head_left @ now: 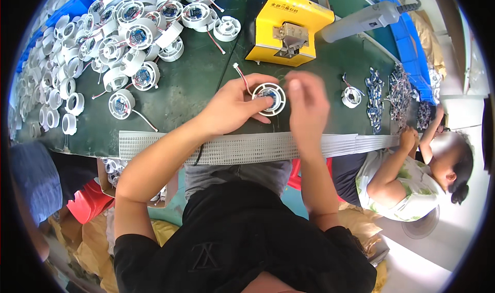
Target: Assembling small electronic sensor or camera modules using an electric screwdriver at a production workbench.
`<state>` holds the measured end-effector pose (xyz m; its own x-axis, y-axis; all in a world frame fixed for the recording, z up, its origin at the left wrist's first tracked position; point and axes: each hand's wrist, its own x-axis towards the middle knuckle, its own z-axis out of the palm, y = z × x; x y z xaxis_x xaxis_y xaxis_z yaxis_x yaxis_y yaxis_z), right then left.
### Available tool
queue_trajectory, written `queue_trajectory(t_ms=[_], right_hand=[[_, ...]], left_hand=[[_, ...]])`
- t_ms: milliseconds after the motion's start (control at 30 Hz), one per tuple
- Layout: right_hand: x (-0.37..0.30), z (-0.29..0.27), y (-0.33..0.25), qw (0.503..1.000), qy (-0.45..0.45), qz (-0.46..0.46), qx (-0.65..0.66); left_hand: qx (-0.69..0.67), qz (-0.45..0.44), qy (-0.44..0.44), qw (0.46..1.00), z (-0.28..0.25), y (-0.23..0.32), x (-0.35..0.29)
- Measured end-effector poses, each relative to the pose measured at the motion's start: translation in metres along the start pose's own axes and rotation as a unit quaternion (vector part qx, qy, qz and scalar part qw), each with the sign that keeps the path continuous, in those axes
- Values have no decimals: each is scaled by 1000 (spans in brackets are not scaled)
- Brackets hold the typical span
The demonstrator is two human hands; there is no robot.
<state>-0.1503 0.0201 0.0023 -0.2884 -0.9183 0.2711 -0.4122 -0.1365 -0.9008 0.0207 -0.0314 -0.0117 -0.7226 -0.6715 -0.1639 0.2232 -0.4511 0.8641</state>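
Observation:
My left hand (232, 104) is closed on a round white plastic housing (282, 100), held just above the green table with its open face up. The thumb presses on the small blue circuit board (266, 96) inside the ring. From the housing's left side a thin red and white wire (241, 75) sticks up, ending in a white plug. Close by on the right, my right hand (309, 99) is raised with bent fingers. It is smeared by motion, so whether anything is between its fingertips cannot be made out.
Many white housings (136, 36) are heaped at the left, some with boards and wires. A yellow machine (289, 17) stands ahead, beside a grey cylindrical tool (361, 22). At right lie one housing (351, 97) and small boards (374, 99). A co-worker (402, 182) sits there. White mesh strip (247, 147) edges the table.

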Motion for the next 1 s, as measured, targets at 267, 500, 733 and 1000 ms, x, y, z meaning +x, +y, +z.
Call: queue_trajectory(t_ms=[267, 500, 733, 1000], right_hand=[[133, -23, 1, 973, 173, -153, -13], [116, -1, -51, 942, 173, -221, 182], [125, 28, -45, 941, 132, -212, 228], [97, 29, -50, 949, 108, -165, 247]], left_hand=[[-27, -51, 14, 998, -1, 1, 1], [12, -68, 65, 996, -1, 3, 4], [-6, -70, 68, 995, -4, 2, 6], [-32, -67, 96, 993, -5, -1, 9]])
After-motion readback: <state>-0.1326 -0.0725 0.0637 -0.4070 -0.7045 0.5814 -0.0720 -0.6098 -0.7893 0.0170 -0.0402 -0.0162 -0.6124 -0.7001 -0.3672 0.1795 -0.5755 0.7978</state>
